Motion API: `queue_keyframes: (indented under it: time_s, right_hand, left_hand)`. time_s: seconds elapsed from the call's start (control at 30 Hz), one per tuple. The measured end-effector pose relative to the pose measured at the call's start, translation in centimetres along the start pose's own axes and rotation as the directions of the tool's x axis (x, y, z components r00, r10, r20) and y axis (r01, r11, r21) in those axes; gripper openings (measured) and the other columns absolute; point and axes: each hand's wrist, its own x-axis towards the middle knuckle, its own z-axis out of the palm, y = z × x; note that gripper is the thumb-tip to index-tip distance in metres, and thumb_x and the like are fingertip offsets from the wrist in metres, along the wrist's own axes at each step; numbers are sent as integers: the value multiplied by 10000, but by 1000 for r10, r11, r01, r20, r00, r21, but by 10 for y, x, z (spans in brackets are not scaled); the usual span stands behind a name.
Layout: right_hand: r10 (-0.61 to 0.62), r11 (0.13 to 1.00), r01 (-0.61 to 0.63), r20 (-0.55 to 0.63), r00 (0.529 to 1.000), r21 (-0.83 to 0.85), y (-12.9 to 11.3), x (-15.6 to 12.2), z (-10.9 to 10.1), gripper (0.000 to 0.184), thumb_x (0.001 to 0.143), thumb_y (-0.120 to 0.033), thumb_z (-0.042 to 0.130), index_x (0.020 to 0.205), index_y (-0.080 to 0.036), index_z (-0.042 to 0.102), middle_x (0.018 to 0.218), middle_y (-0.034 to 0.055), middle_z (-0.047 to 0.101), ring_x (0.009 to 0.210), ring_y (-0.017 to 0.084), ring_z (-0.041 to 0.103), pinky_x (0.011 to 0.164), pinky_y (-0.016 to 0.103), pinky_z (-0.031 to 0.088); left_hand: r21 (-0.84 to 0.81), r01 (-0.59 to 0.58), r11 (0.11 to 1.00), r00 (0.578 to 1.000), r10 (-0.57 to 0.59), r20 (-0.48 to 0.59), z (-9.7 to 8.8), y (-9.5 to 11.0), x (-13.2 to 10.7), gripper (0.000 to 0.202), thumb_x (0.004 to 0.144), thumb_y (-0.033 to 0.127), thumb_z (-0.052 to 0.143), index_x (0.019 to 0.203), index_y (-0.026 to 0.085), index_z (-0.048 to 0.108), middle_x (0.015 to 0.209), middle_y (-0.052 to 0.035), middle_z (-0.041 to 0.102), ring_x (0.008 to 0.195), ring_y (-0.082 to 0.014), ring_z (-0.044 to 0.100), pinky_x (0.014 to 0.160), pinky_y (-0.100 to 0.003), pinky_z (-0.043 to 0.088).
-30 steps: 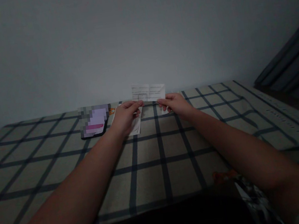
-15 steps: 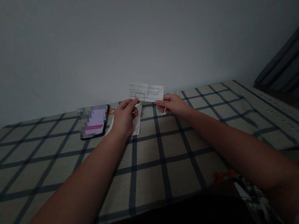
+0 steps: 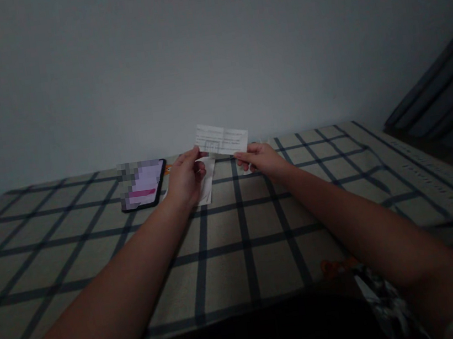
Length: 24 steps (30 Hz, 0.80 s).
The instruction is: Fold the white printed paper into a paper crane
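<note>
A small creased slip of printed paper (image 3: 222, 138) is held up above the far part of the table, its lines too blurred to read. My left hand (image 3: 185, 176) pinches its lower left corner between thumb and fingers. At the lower right corner, my right hand (image 3: 262, 159) grips it the same way. Beneath and behind my left hand lies another white paper (image 3: 208, 185) on the tablecloth, partly hidden by that hand.
A phone (image 3: 145, 185) with a lit, partly pixelated screen lies left of my left hand. The checked tablecloth (image 3: 231, 269) covers the table, which meets a plain wall (image 3: 210, 49) behind. Dark curtain fabric (image 3: 440, 80) hangs at the right.
My left hand has shifted slightly left along the slip, its thumb now nearer the slip's left edge. My right hand and the slip stay nearly still.
</note>
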Motion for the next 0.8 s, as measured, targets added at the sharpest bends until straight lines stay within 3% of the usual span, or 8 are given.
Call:
queue_keyframes:
  time_s: [0.17,0.3,0.63,0.8]
  right_hand:
    - [8,1000,-7,-36,999,22,-1,0,-1,223,809,-387,698,822,-166,675,716,14,656,556,83,526,494,219,390]
    - [-18,1000,18,-15,1000,-1,-1,0,-2,252,791,-417,713,799,-168,680,643,-2,621,549,91,517,506,226,389]
    - [-36,998,38,37,999,-45,-5,-3,0,309,816,-476,669,775,-169,666,664,-2,620,548,84,493,507,223,375]
    - [-60,994,66,68,996,-84,-2,-2,-3,341,843,-493,638,742,-168,654,585,-19,568,512,80,462,498,221,356]
  left_hand:
    - [127,-30,992,990,12,140,-4,-2,0,307,756,461,758,870,180,715,965,-46,711,521,-42,483,440,-170,352]
    - [250,-11,968,968,-52,245,-3,-7,-4,339,704,461,814,844,162,740,974,-70,717,576,-61,512,491,-179,388]
    - [294,-60,954,970,-13,243,-5,-10,-3,350,678,485,825,753,152,747,695,-37,658,520,-76,469,498,-217,355]
    - [270,-69,961,979,13,202,-5,-12,0,319,675,453,826,758,158,738,683,-16,647,489,-60,445,464,-202,327]
